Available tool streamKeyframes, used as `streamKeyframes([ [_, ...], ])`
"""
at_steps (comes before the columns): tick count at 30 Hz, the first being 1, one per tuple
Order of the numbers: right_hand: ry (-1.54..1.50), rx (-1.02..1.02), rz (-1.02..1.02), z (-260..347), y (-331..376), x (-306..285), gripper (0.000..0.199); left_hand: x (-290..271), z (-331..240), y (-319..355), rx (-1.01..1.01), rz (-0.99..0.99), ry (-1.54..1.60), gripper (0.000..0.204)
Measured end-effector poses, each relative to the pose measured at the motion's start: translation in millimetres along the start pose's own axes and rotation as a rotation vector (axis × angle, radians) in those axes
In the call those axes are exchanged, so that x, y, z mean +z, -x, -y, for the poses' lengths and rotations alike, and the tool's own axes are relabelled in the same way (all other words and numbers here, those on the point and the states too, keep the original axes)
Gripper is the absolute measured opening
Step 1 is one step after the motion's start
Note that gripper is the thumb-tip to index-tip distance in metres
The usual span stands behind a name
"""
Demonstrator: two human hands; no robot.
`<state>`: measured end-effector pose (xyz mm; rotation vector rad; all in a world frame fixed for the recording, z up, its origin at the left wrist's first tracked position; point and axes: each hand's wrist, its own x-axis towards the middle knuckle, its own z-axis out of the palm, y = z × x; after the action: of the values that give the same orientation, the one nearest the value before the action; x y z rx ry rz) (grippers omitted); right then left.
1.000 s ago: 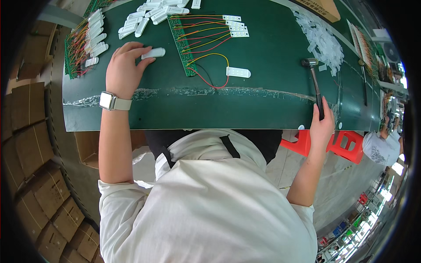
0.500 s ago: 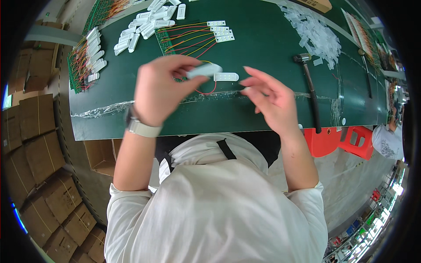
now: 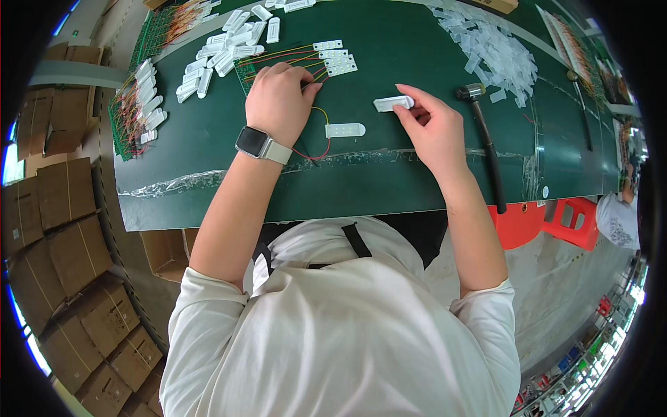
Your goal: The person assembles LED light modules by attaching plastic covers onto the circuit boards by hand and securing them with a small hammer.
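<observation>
My right hand (image 3: 431,121) pinches a white plastic casing (image 3: 390,104) between thumb and fingers, held above the green table. My left hand (image 3: 281,94) is curled over the green circuit board (image 3: 244,75) and its red and yellow wires. What its fingertips hold, if anything, is hidden. Between the hands lies a small white LED strip (image 3: 345,130) with a rounded right end, joined to a red and a yellow wire that run toward my left hand. Several more white LED strips (image 3: 335,58) on wires lie beyond my left hand.
Several loose white casings (image 3: 233,42) are heaped at the far left. Wired boards with casings (image 3: 142,104) sit at the left edge. A hammer (image 3: 486,139) lies right of my right hand, near a pile of clear plastic pieces (image 3: 486,52). A red stool (image 3: 573,222) stands beyond the front edge.
The white casing has passed from my left hand to my right. My left hand has moved up to the wires and board. The LED strip now lies apart from both hands.
</observation>
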<state>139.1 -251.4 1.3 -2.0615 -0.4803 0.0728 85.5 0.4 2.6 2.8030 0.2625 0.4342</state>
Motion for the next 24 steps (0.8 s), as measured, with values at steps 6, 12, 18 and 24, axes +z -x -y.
streamKeyframes([
  [6,0.159,-0.054,0.095,0.7,-10.1,2.1,0.032,0.4,6.9,0.8,0.001,0.037,0.053,0.013],
  [12,0.09,0.062,0.199,14.5,-19.0,11.8,0.034,-25.1,7.8,10.6,-0.017,0.046,0.206,0.015],
  [18,0.433,-0.23,0.211,13.4,-26.6,21.9,0.036,-23.0,12.4,13.1,-0.059,0.092,0.241,0.016],
  [24,0.442,-0.437,0.124,1.1,-29.9,21.7,0.041,-13.6,9.1,15.0,-0.021,0.092,0.21,0.013],
])
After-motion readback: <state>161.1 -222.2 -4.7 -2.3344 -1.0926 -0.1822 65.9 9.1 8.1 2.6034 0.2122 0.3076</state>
